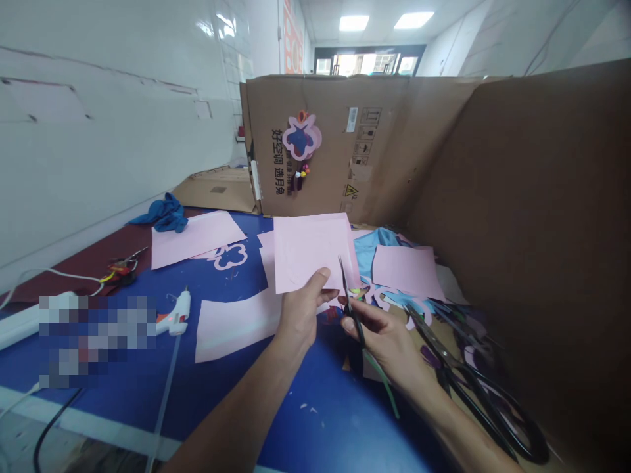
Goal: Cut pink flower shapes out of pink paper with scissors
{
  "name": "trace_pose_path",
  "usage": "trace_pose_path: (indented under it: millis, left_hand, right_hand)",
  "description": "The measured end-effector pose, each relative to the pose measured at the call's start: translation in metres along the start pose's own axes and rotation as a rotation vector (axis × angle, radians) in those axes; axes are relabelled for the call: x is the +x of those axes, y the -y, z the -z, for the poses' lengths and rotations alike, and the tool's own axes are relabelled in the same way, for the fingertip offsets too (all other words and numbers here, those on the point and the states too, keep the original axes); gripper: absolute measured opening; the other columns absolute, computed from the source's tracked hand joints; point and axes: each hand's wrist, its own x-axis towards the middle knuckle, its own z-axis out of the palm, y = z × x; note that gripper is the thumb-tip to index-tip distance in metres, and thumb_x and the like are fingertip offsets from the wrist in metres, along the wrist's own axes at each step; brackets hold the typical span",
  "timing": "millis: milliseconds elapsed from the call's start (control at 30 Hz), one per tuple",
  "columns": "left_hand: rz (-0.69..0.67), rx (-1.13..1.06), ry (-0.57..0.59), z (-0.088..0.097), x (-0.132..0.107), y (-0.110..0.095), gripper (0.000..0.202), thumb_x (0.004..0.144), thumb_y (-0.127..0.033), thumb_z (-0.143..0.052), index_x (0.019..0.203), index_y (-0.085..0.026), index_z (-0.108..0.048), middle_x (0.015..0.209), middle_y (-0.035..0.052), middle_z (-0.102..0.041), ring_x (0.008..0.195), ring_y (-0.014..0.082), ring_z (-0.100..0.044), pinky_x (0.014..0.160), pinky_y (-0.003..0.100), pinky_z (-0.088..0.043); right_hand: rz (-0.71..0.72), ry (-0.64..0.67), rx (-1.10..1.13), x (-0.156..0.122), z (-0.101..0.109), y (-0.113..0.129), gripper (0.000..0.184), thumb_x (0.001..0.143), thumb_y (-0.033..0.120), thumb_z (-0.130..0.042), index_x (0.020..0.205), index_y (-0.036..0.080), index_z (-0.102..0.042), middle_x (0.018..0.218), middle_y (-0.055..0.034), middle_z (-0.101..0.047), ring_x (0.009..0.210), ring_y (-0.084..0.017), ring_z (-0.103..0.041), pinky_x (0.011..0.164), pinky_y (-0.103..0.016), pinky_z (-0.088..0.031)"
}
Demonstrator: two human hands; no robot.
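My left hand [305, 309] grips a pink sheet of paper [313, 246] by its lower edge, thumb on top and fingers beneath. The sheet is held up above the table, tilted toward me. In my right hand [377, 328] is a small pair of scissors [346, 289] with dark handles. Their blades point up and lie at the right part of the sheet; I cannot tell whether they cut into it. Under my hands other pink sheets [236, 325] lie flat on the blue table [305, 427].
A white glue gun [178, 314] with its stick lies left, near a power strip [29, 322] and cables. Large black-handled scissors [458, 368] rest among paper scraps at right. Cardboard walls [384, 144] stand behind and right, with a pink flower cutout [315, 138] attached. A blue cloth [165, 213] lies far left.
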Motion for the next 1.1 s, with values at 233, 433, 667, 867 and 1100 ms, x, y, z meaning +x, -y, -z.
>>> trace_pose_path:
  millis: [233,433,667,867,1100]
  left_hand:
    - [-0.007,0.028,0.008,0.0019,0.0017,-0.0022,0.048,0.076,-0.029,-0.087,0.119,-0.016,-0.072,0.120,0.0150,-0.074,0.090,0.0232,-0.074,0.072,0.034,-0.064]
    - [0.012,0.036,0.017,0.0030,0.0041,-0.0054,0.051,0.075,-0.025,-0.086,0.122,-0.015,-0.071,0.124,0.0151,-0.073,0.084,0.0213,-0.074,0.071,0.035,-0.064]
    - [0.011,0.027,0.021,0.0026,0.0046,-0.0065,0.050,0.074,-0.023,-0.086,0.121,-0.014,-0.072,0.123,0.0157,-0.074,0.080,0.0207,-0.074,0.069,0.035,-0.065]
    - [0.016,0.035,0.035,0.0045,0.0077,-0.0062,0.051,0.074,-0.024,-0.086,0.122,-0.015,-0.071,0.121,0.0147,-0.075,0.079,0.0212,-0.075,0.068,0.035,-0.065]
    - [0.034,0.042,0.043,0.0055,0.0093,-0.0094,0.047,0.074,-0.023,-0.085,0.117,-0.012,-0.072,0.116,0.0141,-0.076,0.076,0.0203,-0.075,0.066,0.033,-0.064]
  right_hand:
    - [0.015,0.017,-0.017,-0.0003,0.0011,-0.0009,0.059,0.075,0.053,-0.089,0.126,0.024,-0.081,0.097,-0.0061,-0.082,0.105,-0.032,-0.072,0.092,-0.042,-0.059]
    - [0.016,0.045,-0.013,0.0001,0.0030,-0.0039,0.058,0.077,0.051,-0.088,0.129,0.026,-0.079,0.097,-0.0048,-0.081,0.104,-0.030,-0.071,0.091,-0.039,-0.059]
    - [0.011,0.054,0.012,-0.0001,0.0039,-0.0060,0.056,0.079,0.049,-0.088,0.130,0.028,-0.078,0.097,-0.0039,-0.080,0.103,-0.028,-0.070,0.090,-0.037,-0.057]
    - [0.018,0.064,-0.034,0.0006,0.0054,-0.0075,0.056,0.083,0.049,-0.084,0.134,0.026,-0.076,0.096,-0.0044,-0.080,0.104,-0.028,-0.069,0.092,-0.037,-0.057]
    - [0.018,0.073,-0.047,0.0009,0.0059,-0.0069,0.056,0.085,0.049,-0.083,0.135,0.026,-0.075,0.095,-0.0039,-0.079,0.103,-0.027,-0.069,0.091,-0.036,-0.057]
